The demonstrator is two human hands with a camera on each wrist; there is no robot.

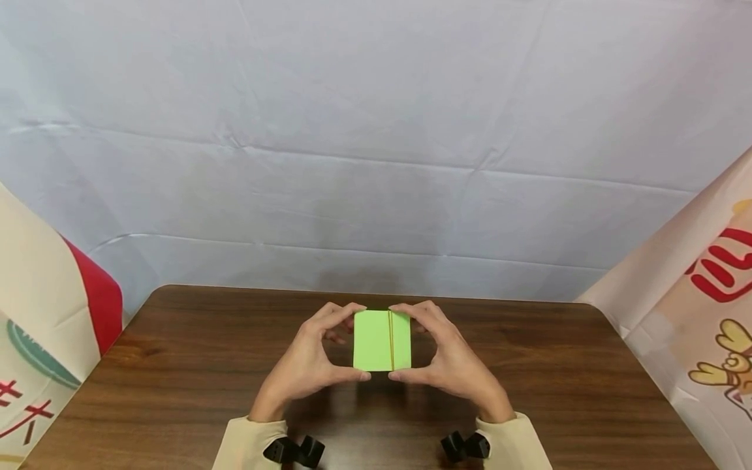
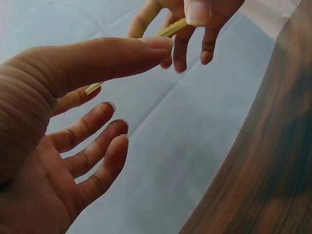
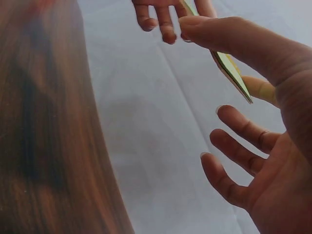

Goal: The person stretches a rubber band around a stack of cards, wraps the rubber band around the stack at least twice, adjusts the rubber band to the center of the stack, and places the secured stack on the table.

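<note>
A thin bright green square stack of paper is held up over the table, its flat face turned to the head camera. A tan rubber band runs from top to bottom round it, right of its middle. My left hand pinches the left part, thumb at the bottom edge and forefinger at the top corner. The right hand pinches the right part in the same way. In the right wrist view the layered edge of the stack shows beside my thumb. The other fingers of both hands are spread loosely behind.
The dark brown wooden table spreads below the hands. Behind it hangs a pale grey cloth. Printed cloths stand at the left and right sides. Each cream sleeve has a small black device at the wrist.
</note>
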